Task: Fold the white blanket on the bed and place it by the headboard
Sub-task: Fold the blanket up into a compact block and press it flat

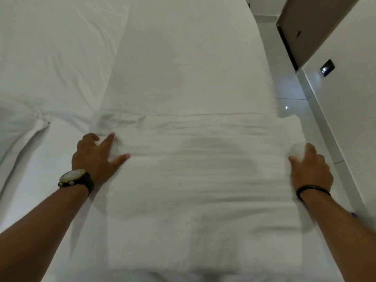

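Observation:
The white blanket (195, 163) lies across the bed as a wide folded slab, its far fold running left to right in the middle of the view. My left hand (95, 155), with a watch on the wrist, rests on the blanket's left edge, fingers spread and flat. My right hand (309, 167), with a dark band on the wrist, curls around the blanket's right edge at the side of the bed, and a bunch of cloth shows between thumb and fingers. The picture is blurred. No headboard is in view.
A white sheet covers the bed (183, 58) beyond the blanket. A rumpled white duvet or pillow (50, 58) fills the left side. Right of the bed run a glossy tiled floor (289, 92), a white wall with a dark switch plate (327, 68), and a dark door (305, 27).

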The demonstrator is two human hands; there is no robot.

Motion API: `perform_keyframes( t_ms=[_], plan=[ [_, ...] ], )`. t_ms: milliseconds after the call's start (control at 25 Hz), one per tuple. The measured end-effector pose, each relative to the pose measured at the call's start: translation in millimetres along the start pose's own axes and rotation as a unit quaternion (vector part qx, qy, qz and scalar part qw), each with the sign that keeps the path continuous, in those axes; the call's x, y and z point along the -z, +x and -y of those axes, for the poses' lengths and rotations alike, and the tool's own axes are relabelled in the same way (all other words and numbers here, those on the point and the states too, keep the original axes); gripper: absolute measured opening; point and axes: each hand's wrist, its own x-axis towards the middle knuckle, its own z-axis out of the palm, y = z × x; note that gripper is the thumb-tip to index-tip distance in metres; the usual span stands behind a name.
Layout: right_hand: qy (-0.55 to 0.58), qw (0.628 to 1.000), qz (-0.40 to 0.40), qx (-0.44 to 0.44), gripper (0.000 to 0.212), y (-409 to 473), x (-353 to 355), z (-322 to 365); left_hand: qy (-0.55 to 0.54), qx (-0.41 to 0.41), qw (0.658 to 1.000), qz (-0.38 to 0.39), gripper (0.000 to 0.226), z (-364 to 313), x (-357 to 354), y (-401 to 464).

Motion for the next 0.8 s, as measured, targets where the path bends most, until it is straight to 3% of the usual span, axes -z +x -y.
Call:
perform_keyframes(
  t_ms=[120,240,320,360,480,560,600,640,720,800],
  plan=[
    [-0.013,0.997,-0.016,0.074,0.074,-39,-1,45,0.034,0.030,0.999,0.020,0.091,-9,-10,-16],
    [0.018,0.958,0.032,0.285,0.077,-109,-23,112,-0.014,-0.129,0.991,0.002,0.091,-65,-28,-58],
    [-0.043,0.932,0.132,0.336,0.081,-139,-38,105,0.011,-0.212,0.975,0.057,0.091,-79,-46,-94],
    [-0.084,0.938,0.148,0.302,0.086,-136,-37,79,0.032,-0.204,0.975,0.080,0.093,-67,-49,-100],
    [-0.171,0.974,0.116,0.096,0.097,-117,-16,-27,0.042,-0.076,0.992,0.096,0.098,4,-43,-98],
    [-0.175,0.977,0.121,0.016,0.096,-127,3,-40,0.049,-0.010,0.992,0.113,0.098,23,-32,-99],
    [-0.150,0.981,0.118,0.032,0.094,-142,5,-18,0.037,-0.007,0.992,0.120,0.098,11,-30,-106],
    [-0.098,0.985,0.108,0.089,0.090,-165,3,11,0.014,-0.036,0.992,0.120,0.097,-9,-30,-121],
    [-0.037,0.953,0.110,0.279,0.080,-222,-16,51,-0.025,-0.157,0.980,0.122,0.095,-45,-36,-165],
    [-0.071,0.917,0.136,0.369,0.084,-261,-27,32,-0.003,-0.265,0.957,0.119,0.098,-38,-43,-201]
  ],
)
